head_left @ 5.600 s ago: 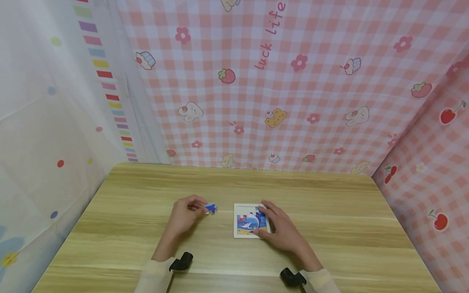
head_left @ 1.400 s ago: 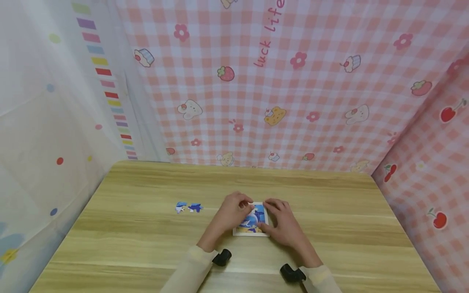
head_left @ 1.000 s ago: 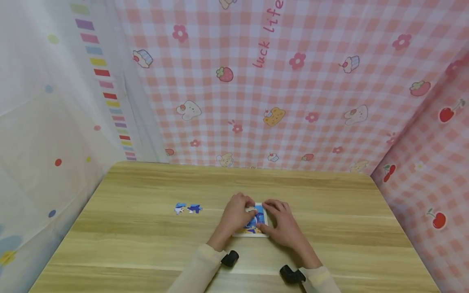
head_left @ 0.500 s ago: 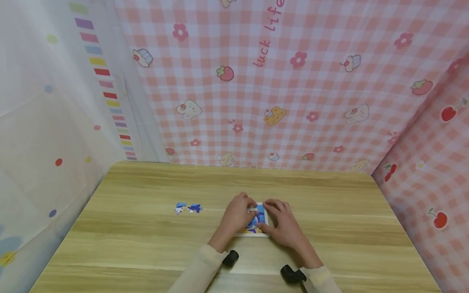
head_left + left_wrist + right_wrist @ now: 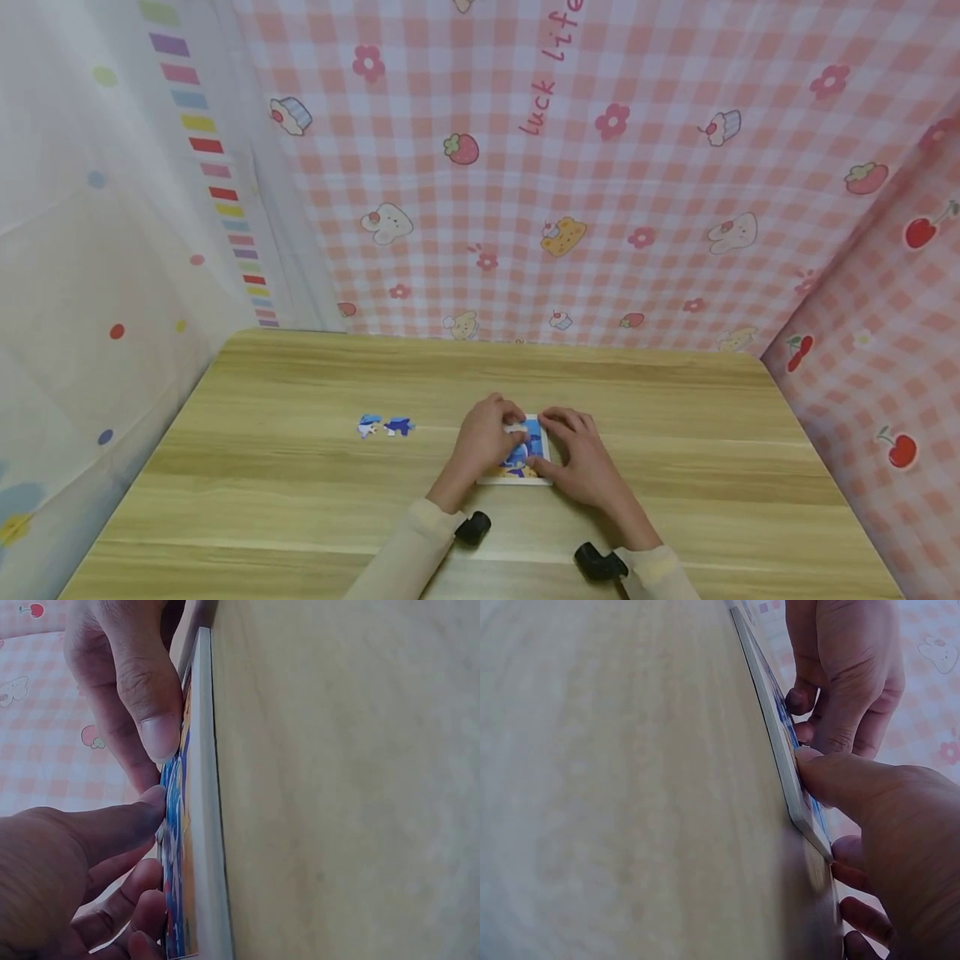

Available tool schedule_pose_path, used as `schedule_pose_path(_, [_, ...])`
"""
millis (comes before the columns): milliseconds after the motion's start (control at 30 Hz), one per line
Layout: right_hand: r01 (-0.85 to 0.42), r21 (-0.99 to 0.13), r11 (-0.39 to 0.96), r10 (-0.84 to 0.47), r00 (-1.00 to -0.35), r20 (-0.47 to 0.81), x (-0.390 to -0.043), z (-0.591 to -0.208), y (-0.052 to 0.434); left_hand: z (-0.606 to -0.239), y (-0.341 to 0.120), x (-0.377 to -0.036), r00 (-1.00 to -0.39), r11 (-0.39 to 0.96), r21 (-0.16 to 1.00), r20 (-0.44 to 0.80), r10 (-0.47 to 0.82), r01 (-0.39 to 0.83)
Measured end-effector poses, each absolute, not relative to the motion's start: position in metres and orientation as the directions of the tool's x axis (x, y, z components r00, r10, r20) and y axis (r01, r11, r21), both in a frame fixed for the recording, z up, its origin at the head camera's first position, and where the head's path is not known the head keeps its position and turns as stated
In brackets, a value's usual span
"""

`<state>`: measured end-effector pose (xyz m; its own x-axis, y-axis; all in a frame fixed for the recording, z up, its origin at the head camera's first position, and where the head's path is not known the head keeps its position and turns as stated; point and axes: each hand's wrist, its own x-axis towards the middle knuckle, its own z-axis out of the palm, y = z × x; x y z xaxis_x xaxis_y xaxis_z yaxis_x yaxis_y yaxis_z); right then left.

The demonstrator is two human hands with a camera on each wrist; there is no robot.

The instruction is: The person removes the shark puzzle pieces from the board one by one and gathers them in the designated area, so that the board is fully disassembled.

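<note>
A small jigsaw puzzle in a white frame (image 5: 516,481) lies on the table, with a blue sea picture and a sandy lower edge. My left hand (image 5: 483,437) is over its upper left part, thumb and index finger pinching at a small pale-edged puzzle piece (image 5: 515,428) right at the picture. That piece is mostly hidden by the fingers. From the other side my right hand (image 5: 573,458) grips the frame, its thumb on the picture and fingers at the far right corner. In the left wrist view the left thumb (image 5: 154,799) meets the picture close to the right thumb (image 5: 159,739).
Two loose puzzle pieces, one white and light blue (image 5: 367,426) and one dark blue (image 5: 399,427), lie left of the hands. The wooden table (image 5: 300,500) reaches back to a pink checked cloth (image 5: 480,200). Black wrist cameras sit on both sleeves.
Since the oldest frame, my left hand has moved right from the loose pieces onto the puzzle, and more of the picture is filled. Over the last second both hands hardly move.
</note>
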<state>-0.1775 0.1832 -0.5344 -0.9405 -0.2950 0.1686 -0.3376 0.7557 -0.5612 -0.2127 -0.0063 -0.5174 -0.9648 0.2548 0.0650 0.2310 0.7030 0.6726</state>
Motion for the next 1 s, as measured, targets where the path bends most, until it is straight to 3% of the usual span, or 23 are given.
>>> schedule_pose_path(1000, [-0.339,-0.618,0.709,-0.284,-0.940,0.189,-0.1793,-0.5392,0.1859,-0.5196,-0.0079,-0.2123,-0.970,0.585,0.787,0.070,0.232,0.197])
